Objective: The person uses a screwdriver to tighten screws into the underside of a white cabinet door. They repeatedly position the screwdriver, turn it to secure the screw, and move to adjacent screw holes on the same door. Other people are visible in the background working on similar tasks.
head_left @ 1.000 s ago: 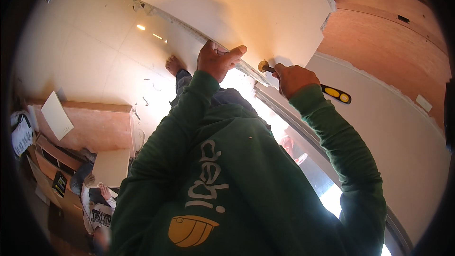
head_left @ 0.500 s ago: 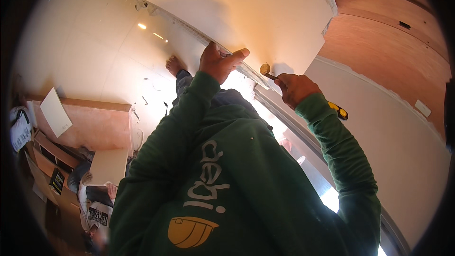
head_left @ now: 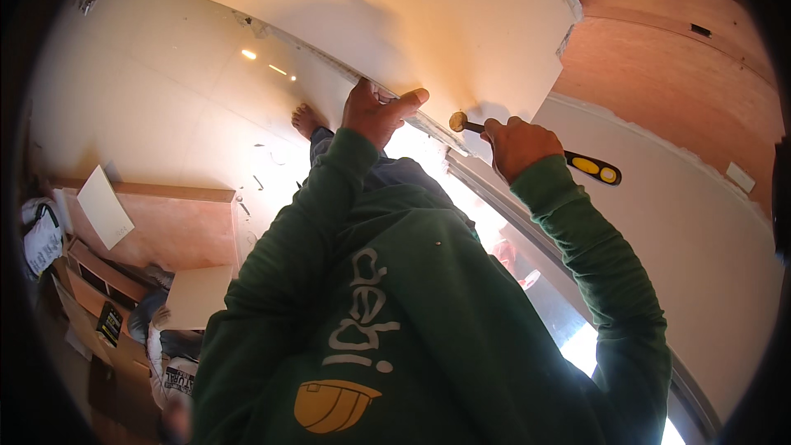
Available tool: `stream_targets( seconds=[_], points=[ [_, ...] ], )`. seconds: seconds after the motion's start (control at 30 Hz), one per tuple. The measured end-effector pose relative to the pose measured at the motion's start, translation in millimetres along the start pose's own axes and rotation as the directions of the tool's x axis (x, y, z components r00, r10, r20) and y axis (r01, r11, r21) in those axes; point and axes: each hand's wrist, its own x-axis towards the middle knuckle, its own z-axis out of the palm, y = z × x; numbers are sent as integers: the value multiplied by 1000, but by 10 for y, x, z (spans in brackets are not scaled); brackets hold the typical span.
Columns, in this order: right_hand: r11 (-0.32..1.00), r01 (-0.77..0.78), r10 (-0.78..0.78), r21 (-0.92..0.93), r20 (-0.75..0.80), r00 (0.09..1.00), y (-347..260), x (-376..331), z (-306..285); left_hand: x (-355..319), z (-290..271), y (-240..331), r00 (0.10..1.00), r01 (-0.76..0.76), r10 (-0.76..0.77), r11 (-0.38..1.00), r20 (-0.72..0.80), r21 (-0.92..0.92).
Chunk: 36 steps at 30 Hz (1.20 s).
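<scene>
1 pale panel (head_left: 494, 33), large, flat-faced, far centre; its long near edge runs from far left down toward the right. We take it as the main piece, since both our hands work at this edge.

1 stretch of reddish wood panelling (head_left: 659, 66), far right, beyond the panel's rough, broken-looking end.

1 reddish wooden box-like unit (head_left: 177, 231), left; 1 thin white sheet (head_left: 105, 208) leans against it, perhaps parked there out of the way.

1 co-worker (head_left: 177, 367), near left, partly hidden by our left sleeve, beside a smaller pale board (head_left: 198, 301).

1 hammer (head_left: 583, 165), black handle with yellow inlays, right of centre, lying across the panel's near right corner.

1 left hand (head_left: 377, 115), clamped on the panel's near edge, fingers curled at the rim, thumb along the face; probably so placed to steady the panel.

1 right hand (head_left: 523, 148), closed around the hammer high up near the head; we judge this short hold favours control over force.

1 round hammer head (head_left: 457, 121), over the panel's face, just right of our left thumb; whether it touches, we cannot tell.
</scene>
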Motion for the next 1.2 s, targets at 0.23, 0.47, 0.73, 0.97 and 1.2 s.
stream_targets(
  seconds=[0.23,0.47,0.73,0.97,1.2],
  points=[
    [985,116,-132,-132,-127,983,-119,125,-111,-17,-18,125,999,42,-43,995,5,92],
    [963,226,-242,-149,-103,965,-232,301,-265,51,-82,81,994,1,-17,988,104,154],
    [920,312,-265,-237,210,941,-58,655,-456,38,-66,-21,995,-95,98,967,1,238],
    [939,306,-274,-158,196,942,45,615,-412,-58,-35,146,986,164,-153,930,-59,330],
    [956,284,-294,75,188,937,250,580,-262,-678,371,613,980,-22,182,517,-85,856]
  ],
)
